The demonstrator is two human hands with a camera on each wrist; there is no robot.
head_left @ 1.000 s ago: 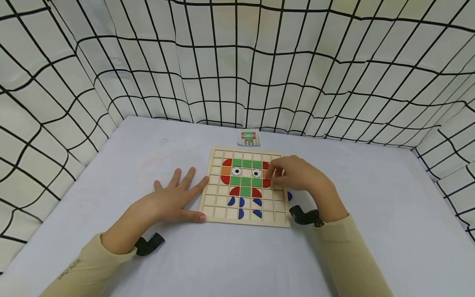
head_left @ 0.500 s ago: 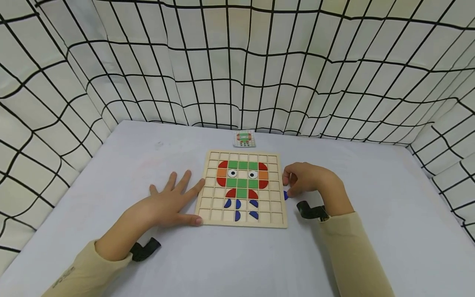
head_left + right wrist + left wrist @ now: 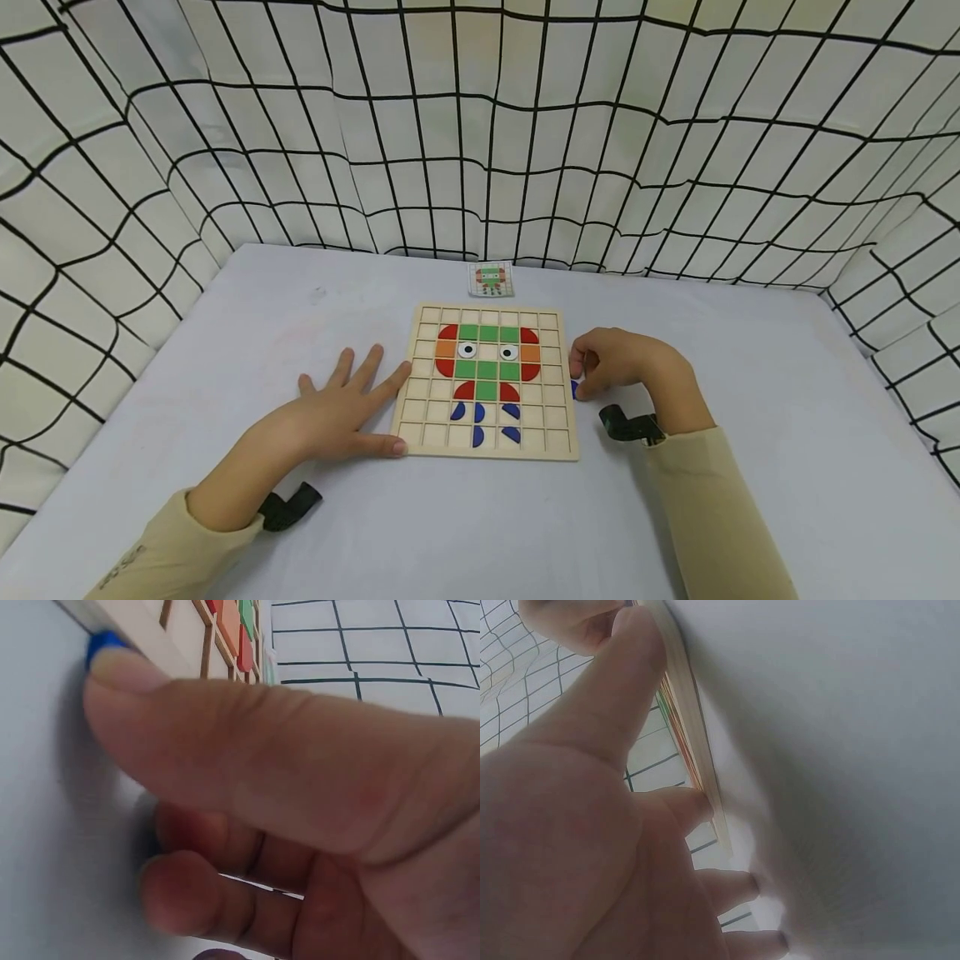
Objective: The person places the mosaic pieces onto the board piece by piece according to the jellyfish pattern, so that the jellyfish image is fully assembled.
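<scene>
A square wooden grid board (image 3: pixel 551 442) lies on the table, with green, red and orange pieces and two round eye pieces set in it. Several blue half-circle pieces (image 3: pixel 478 412) occupy its lower cells. My left hand (image 3: pixel 337 417) is spread flat at the board's left side, thumb and index fingertip touching the edge. Against the right edge, my right hand (image 3: pixel 626 371) holds a loose blue half-circle piece (image 3: pixel 105 643) at the tip of its thumb, other fingers curled. In the right wrist view the thumb hides the index finger.
Behind the board lies a small pattern card (image 3: pixel 491 280) printed with a similar coloured figure. A white sheet covers the table (image 3: pixel 480 533). White walls with black netting (image 3: pixel 480 150) enclose the back and sides.
My right hand has moved from the board's red and orange pieces out past its right edge, down to the loose blue piece. The left hand stays at the board.
</scene>
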